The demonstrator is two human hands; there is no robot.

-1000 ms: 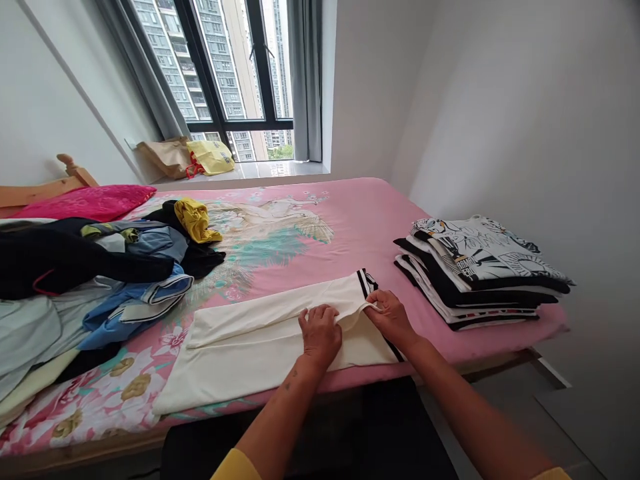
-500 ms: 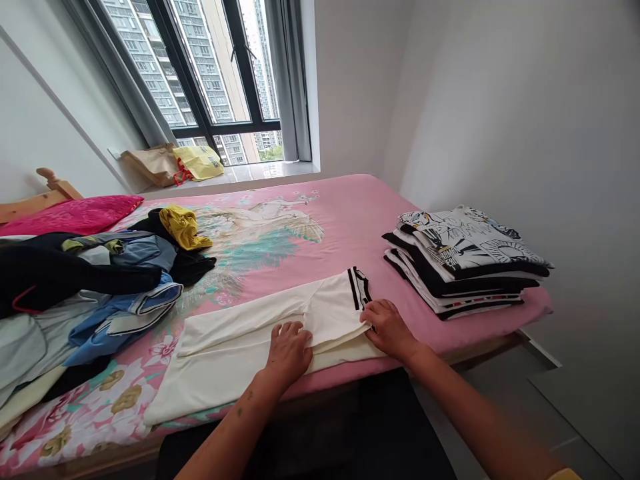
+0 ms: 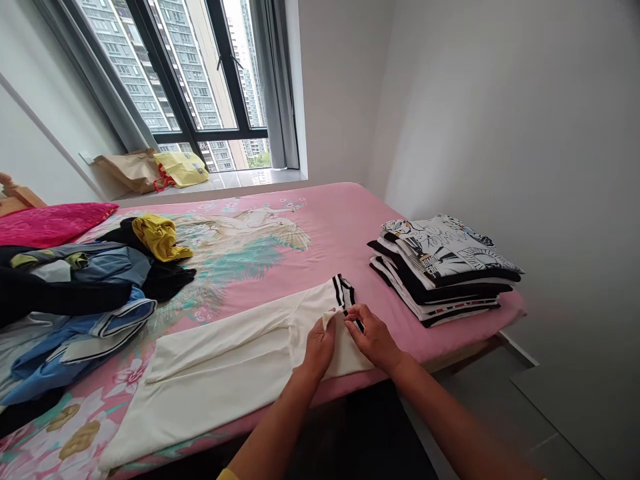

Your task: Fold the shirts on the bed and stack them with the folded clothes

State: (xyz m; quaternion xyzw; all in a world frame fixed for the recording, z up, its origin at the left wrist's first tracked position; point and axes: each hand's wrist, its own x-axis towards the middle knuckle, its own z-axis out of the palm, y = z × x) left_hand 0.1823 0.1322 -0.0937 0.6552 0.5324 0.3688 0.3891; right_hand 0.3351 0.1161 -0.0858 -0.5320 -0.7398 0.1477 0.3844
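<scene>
A white polo-style shirt (image 3: 220,363) lies folded lengthwise along the front of the bed. Black stripes mark its collar (image 3: 345,293) at the right end. Just below that collar, my left hand (image 3: 320,343) is closed on a bunched bit of the white cloth, which pokes out above the thumb. My right hand (image 3: 374,339) is beside it with bent fingers pinching the shirt at the collar's edge. The fingertips of both hands nearly meet, and the cloth under them is partly hidden.
To the right stands a stack of folded clothes (image 3: 445,267), a patterned one on top. A loose heap of clothes (image 3: 110,267) covers the left side. The pink bed (image 3: 345,220) ends near my legs. Two bags (image 3: 183,169) rest on the windowsill.
My left hand has moved from lying on the shirt's middle to the right, taking hold of cloth near the collar. The right hand's grip has shifted slightly. The view has turned a little right.
</scene>
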